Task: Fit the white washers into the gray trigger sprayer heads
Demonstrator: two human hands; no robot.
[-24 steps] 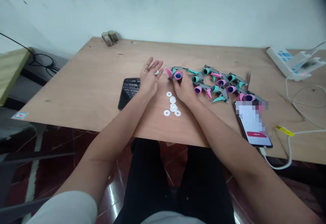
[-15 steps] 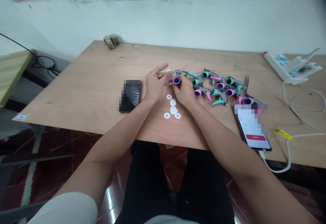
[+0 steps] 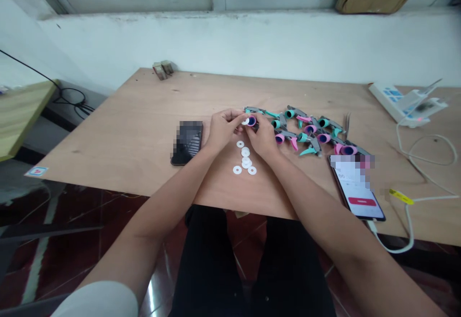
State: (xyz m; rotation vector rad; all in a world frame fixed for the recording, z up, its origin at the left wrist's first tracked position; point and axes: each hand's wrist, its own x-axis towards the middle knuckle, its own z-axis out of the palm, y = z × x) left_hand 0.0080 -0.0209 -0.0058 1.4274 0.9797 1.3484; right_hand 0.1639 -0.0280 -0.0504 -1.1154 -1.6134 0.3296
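My left hand (image 3: pixel 224 127) pinches a white washer-like disc (image 3: pixel 245 121) between thumb and finger. The disc is held at the open mouth of a spray trigger head with a pink collar (image 3: pixel 252 120); whether it touches the rim I cannot tell. My right hand (image 3: pixel 264 137) is closed round this trigger head, and most of its body is hidden by the fingers. Several more white ring discs (image 3: pixel 246 162) lie on the table just below the hands, some overlapping. To the right lie several grey trigger heads with teal or pink collars and levers (image 3: pixel 304 137).
A black phone (image 3: pixel 188 142) lies left of my hands. On the right, a lit phone (image 3: pixel 356 187) is plugged into a white cable (image 3: pixel 408 230). A white power strip (image 3: pixel 394 98) sits at the back right, small stacked blocks (image 3: pixel 163 69) at the back left of the wooden table (image 3: pixel 118 129).
My left hand, spread half a second ago, has closed on a white disc and brought it to the pink-collared trigger head. The camera view has tilted up slightly.
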